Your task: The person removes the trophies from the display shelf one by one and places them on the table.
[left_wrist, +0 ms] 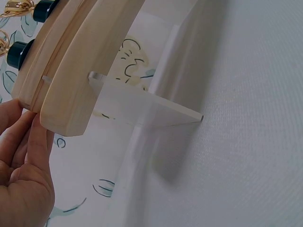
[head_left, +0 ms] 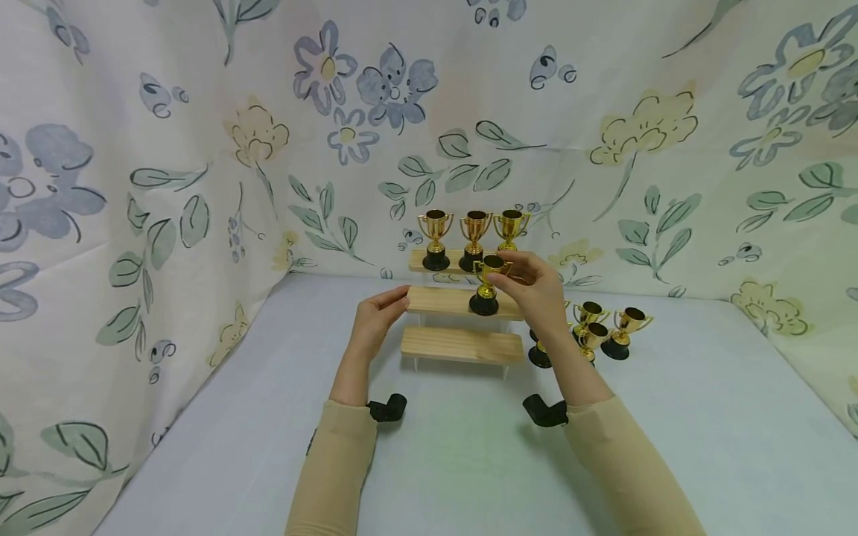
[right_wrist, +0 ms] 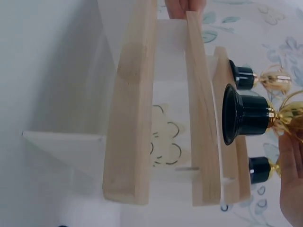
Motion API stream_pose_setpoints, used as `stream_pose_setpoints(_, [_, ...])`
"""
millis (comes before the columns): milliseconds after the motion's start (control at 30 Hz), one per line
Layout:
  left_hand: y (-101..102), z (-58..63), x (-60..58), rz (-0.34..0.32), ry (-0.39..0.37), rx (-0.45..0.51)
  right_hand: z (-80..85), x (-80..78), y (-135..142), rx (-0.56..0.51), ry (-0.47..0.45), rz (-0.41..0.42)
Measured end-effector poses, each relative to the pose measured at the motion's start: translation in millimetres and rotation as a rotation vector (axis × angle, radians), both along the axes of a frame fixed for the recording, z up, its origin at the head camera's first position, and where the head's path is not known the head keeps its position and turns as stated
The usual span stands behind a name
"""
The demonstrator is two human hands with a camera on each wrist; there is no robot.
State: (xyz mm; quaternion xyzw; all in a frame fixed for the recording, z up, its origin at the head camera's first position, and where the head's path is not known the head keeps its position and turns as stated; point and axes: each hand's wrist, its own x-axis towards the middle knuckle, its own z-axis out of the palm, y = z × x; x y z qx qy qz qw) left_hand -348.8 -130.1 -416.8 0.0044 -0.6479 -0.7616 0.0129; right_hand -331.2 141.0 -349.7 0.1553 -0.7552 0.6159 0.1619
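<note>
My right hand (head_left: pixel 541 294) pinches a small gold trophy cup (head_left: pixel 485 304) by its upper part, fingers and thumb at the bowl and handles. Its round black base (right_wrist: pixel 246 116) hangs just off the middle wooden shelf (head_left: pixel 436 299) in the right wrist view, with the cup upright. At that shelf's left end, my left hand (head_left: pixel 371 321) grips the board's edge between thumb and fingers (left_wrist: pixel 37 142). Behind, the top shelf (head_left: pixel 416 257) carries three gold trophies in a row, one of them a trophy (head_left: pixel 436 227) at the left; the rightmost is partly covered by my right hand.
The lowest wooden shelf (head_left: pixel 462 346) sits in front, bare, on clear stand legs (head_left: pixel 506 371). Right of the stand, several more trophies (head_left: pixel 630 327) stand grouped on the white table (head_left: pixel 697 387), some behind my right forearm. A floral curtain (head_left: pixel 536 119) hangs behind.
</note>
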Motion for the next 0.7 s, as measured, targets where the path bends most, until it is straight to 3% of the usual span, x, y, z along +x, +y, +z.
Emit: stream_pose_setpoints(700, [-1.2,-0.6,0.1,0.000,0.002,0.000,9.0,22.3,51.3,0.004,0.028,-0.169])
